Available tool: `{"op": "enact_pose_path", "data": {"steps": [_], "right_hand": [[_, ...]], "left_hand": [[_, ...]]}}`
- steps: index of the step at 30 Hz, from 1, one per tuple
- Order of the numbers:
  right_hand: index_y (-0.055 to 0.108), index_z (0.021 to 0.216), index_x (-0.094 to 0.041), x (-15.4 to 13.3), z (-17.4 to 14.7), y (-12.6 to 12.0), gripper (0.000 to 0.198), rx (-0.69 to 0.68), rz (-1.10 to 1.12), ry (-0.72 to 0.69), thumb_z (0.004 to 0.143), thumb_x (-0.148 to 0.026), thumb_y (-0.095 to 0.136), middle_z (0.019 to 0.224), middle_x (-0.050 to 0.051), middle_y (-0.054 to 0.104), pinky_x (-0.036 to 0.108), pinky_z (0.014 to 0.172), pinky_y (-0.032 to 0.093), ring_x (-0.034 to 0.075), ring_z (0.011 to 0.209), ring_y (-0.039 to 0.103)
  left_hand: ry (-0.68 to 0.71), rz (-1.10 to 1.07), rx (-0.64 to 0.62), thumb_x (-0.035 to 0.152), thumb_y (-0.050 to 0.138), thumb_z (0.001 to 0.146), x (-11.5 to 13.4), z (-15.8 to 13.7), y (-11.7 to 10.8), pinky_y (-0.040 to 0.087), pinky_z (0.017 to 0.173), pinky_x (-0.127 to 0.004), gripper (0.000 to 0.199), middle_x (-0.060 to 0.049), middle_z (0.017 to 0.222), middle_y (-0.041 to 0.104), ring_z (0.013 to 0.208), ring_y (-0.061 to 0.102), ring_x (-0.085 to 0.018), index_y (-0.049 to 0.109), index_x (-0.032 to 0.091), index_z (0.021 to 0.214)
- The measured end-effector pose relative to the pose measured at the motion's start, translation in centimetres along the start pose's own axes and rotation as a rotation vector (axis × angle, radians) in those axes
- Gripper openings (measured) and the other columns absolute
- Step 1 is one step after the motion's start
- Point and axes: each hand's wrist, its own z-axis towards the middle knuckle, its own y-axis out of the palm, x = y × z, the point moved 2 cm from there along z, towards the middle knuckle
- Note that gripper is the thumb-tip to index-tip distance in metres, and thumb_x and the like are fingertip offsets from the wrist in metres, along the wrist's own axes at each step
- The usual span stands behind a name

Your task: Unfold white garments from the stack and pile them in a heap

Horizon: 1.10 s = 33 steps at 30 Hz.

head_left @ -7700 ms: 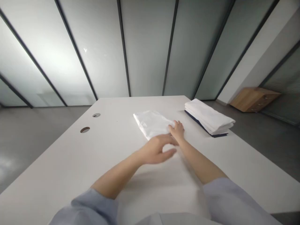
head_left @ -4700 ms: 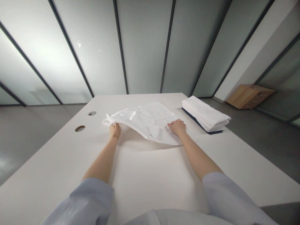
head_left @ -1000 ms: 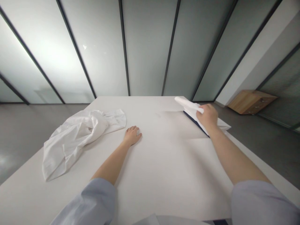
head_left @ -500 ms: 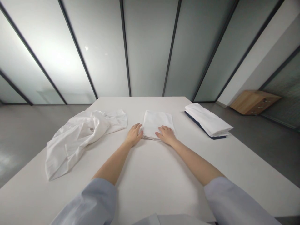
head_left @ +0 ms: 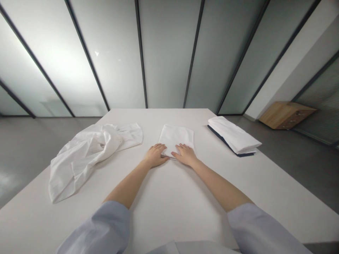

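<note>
A white cloth folded into a rectangle (head_left: 177, 134) lies flat on the table in front of me. My left hand (head_left: 155, 155) rests over its near left corner, fingers stretched forward and thumb along the near edge. On the near right part of the cloth lies my right hand (head_left: 185, 154), palm down with its fingers spread. Both hands are open and grip nothing. Parts of the cloth's near corners are hidden under them.
The white table (head_left: 174, 204) spreads around the cloth. To the left lies a crumpled white garment (head_left: 90, 151). A stack of folded white cloth (head_left: 233, 134) sits on a dark navy folded piece (head_left: 224, 141) at the right. Beyond stand frosted glass panels and a wooden cabinet (head_left: 284, 114).
My left hand has moved right, from beside the folded cloth onto its near left corner. My right hand has shifted slightly left and nearer. The cloth has turned a little.
</note>
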Motion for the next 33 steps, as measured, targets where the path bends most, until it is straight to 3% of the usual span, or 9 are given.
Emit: {"op": "enact_pose_path", "data": {"steps": [7,12,14,17,20,23,26,30,33], "right_hand": [[0.067,0.105,-0.019,0.7,0.0,-1.2,0.037,0.188,0.254,-0.068,0.090,-0.047,0.047,0.111,0.010,0.068,0.031,0.090,0.043,0.023,0.104,0.061],[0.064,0.083,-0.020,2.7,0.2,-2.0,0.026,0.594,0.422,-0.042,0.087,-0.035,0.044,0.090,0.007,0.068,0.031,0.083,0.043,0.020,0.090,0.060],[0.058,0.074,-0.021,3.8,0.2,-1.9,0.024,0.729,0.486,0.007,0.085,-0.035,0.043,0.079,0.005,0.065,0.030,0.077,0.043,0.020,0.081,0.058],[0.044,0.062,-0.023,5.4,0.4,-1.5,0.027,0.821,0.589,0.124,0.084,-0.037,0.041,0.062,-0.001,0.053,0.028,0.064,0.039,0.017,0.064,0.050],[0.035,0.057,-0.025,6.4,0.5,-1.2,0.030,0.851,0.616,0.171,0.084,-0.037,0.041,0.055,-0.003,0.043,0.028,0.060,0.036,0.015,0.059,0.044],[0.041,0.058,-0.024,6.4,0.8,-1.0,0.028,0.799,0.521,0.135,0.084,-0.035,0.042,0.058,0.000,0.050,0.030,0.065,0.040,0.018,0.064,0.049],[0.059,0.073,-0.021,5.4,1.1,-0.7,0.020,0.595,0.364,0.026,0.084,-0.030,0.044,0.081,0.006,0.065,0.033,0.081,0.043,0.021,0.085,0.058],[0.062,0.116,-0.021,3.7,1.1,0.0,0.036,0.195,0.148,-0.039,0.084,-0.034,0.053,0.131,0.011,0.057,0.036,0.100,0.036,0.024,0.123,0.047],[0.061,0.119,-0.024,3.2,0.9,-0.4,0.038,0.066,0.023,0.046,0.087,-0.040,0.050,0.136,0.010,0.053,0.037,0.099,0.038,0.025,0.127,0.045]], "left_hand": [[-0.102,0.035,0.014,0.044,0.061,0.080,0.4,0.2,-0.6,0.040,0.100,-0.039,0.048,-0.011,0.120,0.062,0.116,0.054,-0.026,0.056,0.019,0.121],[-0.272,0.135,0.003,0.036,0.057,0.081,-0.1,0.6,-1.1,0.034,0.105,-0.040,0.040,-0.012,0.109,0.064,0.102,0.061,-0.026,0.060,0.016,0.116],[-0.341,0.127,-0.012,0.038,0.057,0.081,-0.5,0.7,-1.2,0.039,0.100,-0.039,0.035,-0.011,0.109,0.064,0.100,0.062,-0.026,0.064,0.019,0.110],[-0.460,0.000,0.007,0.036,0.050,0.086,-1.5,0.7,-1.2,0.045,0.088,-0.034,0.025,-0.010,0.103,0.065,0.096,0.063,-0.025,0.068,0.020,0.094],[-0.639,-0.373,0.198,0.040,0.045,0.089,-3.2,0.7,-1.0,0.049,0.077,-0.032,0.032,-0.008,0.082,0.067,0.089,0.064,-0.025,0.066,0.018,0.080],[-0.847,-1.000,0.454,0.047,0.043,0.090,-4.7,0.7,-0.5,0.052,0.069,-0.031,0.037,-0.007,0.078,0.068,0.084,0.065,-0.023,0.065,0.018,0.088],[-1.011,-1.455,0.633,0.051,0.039,0.092,-5.5,1.1,-0.3,0.055,0.071,-0.034,0.041,-0.008,0.094,0.070,0.087,0.067,-0.022,0.061,0.019,0.106],[-1.037,-1.447,0.681,0.042,0.029,0.097,-6.2,1.4,-0.5,0.056,0.078,-0.037,0.044,-0.014,0.111,0.066,0.098,0.066,-0.024,0.053,0.014,0.120],[-0.977,-1.222,0.679,0.028,0.031,0.094,-6.9,1.2,-0.2,0.053,0.089,-0.035,0.041,-0.014,0.126,0.059,0.111,0.061,-0.021,0.040,0.015,0.132]]}}
